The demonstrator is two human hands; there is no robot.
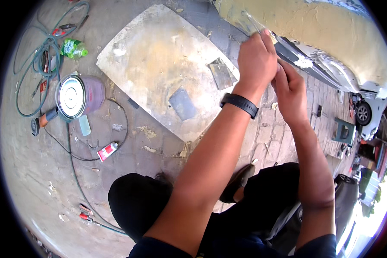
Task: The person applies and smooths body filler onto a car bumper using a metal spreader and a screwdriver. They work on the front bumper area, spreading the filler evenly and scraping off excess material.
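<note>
My left hand (259,59), with a black band on its wrist, is closed at the lower edge of a car body panel (327,30) coated in yellowish filler. A thin, pale edge shows just beyond its fingertips, but what the fingers grip is hidden. Just right of it and nearer to me, my right hand (291,88) has its fingers curled and pressed together. Its fingertips meet the heel of the left hand, and anything in them is too small to name. Below the panel, a damaged white and black trim part (318,64) runs off to the right.
A worn, stained board (146,56) lies on the brick paving, bearing flat grey plates (182,103). To the left are a filler tin (79,96), a red-and-white tube (107,151), a green bottle (74,48), an angle grinder (43,120) and coiled hose (19,88). A green stool (344,131) stands right.
</note>
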